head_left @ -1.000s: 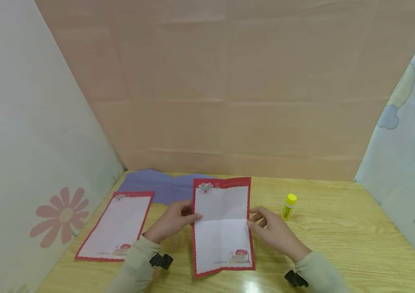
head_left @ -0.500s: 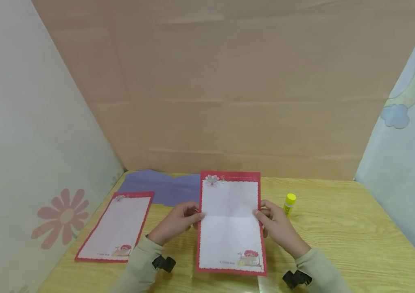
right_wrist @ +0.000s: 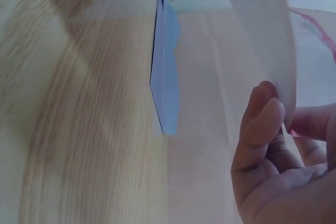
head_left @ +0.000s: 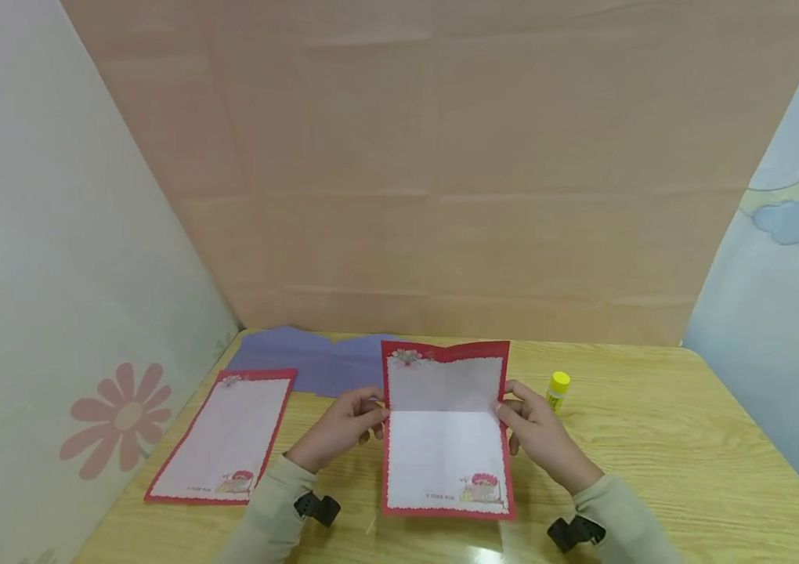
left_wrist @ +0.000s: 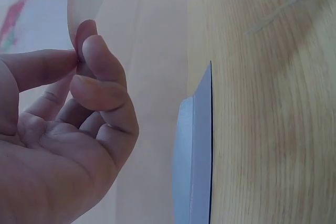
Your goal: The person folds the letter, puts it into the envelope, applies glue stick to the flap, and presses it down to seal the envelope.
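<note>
Both hands hold up a red-bordered sheet of letter paper above the table. Creases cross it, and its upper half bends along the middle fold. My left hand pinches the left edge between thumb and fingers; the left wrist view shows this hand gripping the paper's edge. On the opposite edge my right hand pinches the sheet at about the same height. The right wrist view shows the paper's pale back above the right hand. The fingers behind the sheet are partly hidden in the head view.
A second red-bordered sheet lies flat at the left. Behind it spreads a folded purple paper, partly covered by the held sheet. A yellow glue stick stands beyond my right hand on the wooden table.
The held sheet has shifted slightly right. It flattened out half a second ago, and its top half now bends at the crease. My right hand's grip on the edge has become firmer since the first frame.
</note>
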The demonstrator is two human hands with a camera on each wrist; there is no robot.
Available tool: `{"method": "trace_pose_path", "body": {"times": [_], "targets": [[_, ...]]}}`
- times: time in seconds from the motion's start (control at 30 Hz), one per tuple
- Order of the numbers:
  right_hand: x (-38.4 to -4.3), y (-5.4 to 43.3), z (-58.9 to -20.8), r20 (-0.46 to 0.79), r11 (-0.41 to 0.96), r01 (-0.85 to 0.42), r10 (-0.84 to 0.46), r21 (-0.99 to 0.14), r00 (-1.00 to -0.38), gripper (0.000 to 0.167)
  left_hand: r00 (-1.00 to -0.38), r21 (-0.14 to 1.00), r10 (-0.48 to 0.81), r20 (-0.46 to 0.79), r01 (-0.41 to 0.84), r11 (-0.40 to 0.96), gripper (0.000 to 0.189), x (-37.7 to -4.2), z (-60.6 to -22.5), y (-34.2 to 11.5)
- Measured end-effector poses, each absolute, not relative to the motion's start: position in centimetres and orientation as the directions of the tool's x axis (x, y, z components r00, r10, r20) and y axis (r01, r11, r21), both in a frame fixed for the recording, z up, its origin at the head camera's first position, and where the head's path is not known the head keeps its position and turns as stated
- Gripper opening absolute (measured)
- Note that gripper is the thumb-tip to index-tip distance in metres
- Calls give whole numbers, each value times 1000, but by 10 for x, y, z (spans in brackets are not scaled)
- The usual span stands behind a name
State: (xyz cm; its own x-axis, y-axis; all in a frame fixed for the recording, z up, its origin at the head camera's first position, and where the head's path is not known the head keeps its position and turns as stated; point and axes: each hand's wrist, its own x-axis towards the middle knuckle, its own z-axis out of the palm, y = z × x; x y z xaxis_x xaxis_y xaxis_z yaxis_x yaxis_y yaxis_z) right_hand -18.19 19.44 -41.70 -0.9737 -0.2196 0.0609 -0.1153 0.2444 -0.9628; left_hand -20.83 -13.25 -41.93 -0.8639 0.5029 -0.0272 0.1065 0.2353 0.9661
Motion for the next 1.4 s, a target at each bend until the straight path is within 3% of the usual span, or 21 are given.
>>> {"method": "trace_pose_path", "body": {"times": [0.13,0.4,0.6,0.9,1.1,1.3,1.4], "targets": [[-183,195,-418,91,244,-150,-238,-958,-967,31,-857,968,515,-19,114,225,17,-209,-419,-133],[-184,197,-421,143,198,-209,-301,-958,-943,16,-869,965,495,-3,127,230,19,-208,-418,-134],[-185,199,-423,134,120,-186,-349,-975,-927,26,-869,955,494,26,167,245,21,-207,-418,-134],[-183,196,-417,31,315,-89,-186,-945,-982,27,-889,967,457,-37,83,241,24,-206,-418,-130],[-182,196,-416,19,278,-69,-179,-958,-984,32,-901,956,434,-28,103,275,22,-207,-421,-129],[-181,193,-417,41,280,-80,-144,-957,-989,21,-897,943,441,38,178,280,22,-205,-425,-125],[-181,191,-417,76,277,-108,-125,-955,-989,24,-896,945,442,54,189,267,23,-203,-425,-123]]}}
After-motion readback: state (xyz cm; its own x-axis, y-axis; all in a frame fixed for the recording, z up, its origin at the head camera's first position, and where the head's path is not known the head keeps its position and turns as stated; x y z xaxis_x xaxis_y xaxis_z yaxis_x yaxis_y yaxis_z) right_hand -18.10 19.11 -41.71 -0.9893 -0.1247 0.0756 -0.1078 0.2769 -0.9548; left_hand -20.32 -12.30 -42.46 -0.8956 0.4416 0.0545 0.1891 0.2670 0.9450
